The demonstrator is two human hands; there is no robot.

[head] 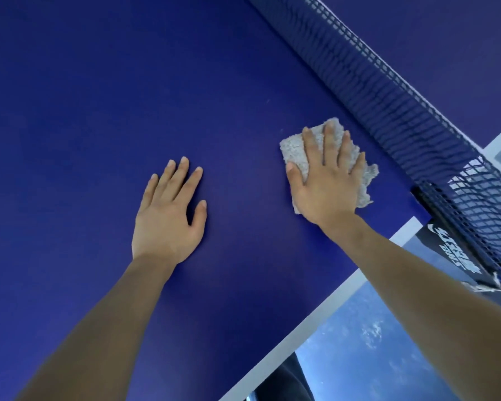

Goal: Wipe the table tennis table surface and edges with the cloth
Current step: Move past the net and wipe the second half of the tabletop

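Just short of the net (388, 105), on its near side: a pale grey, nubby cloth (294, 149), flat on the deep-blue table (84, 96). Pressed down on top of it, the right hand (327, 180), palm flat, fingers straight and slightly spread, pointing toward the net; nothing curled round or pinched, only pushed against the surface. Cloth corners showing past the thumb and, on the net side, past the little finger.

Farther from the net and well apart from the cloth: the left hand (168, 218), palm-down on the bare blue top, fingers straight and nearly together, thumb out, holding nothing.

At the net's end, a dark clamp (451, 250) with white lettering too blurred to read. Running away from the net there, the white edge line (310, 322); beyond it, mottled blue floor (373, 342) and a dark shape (284, 380), possibly the person's clothing.
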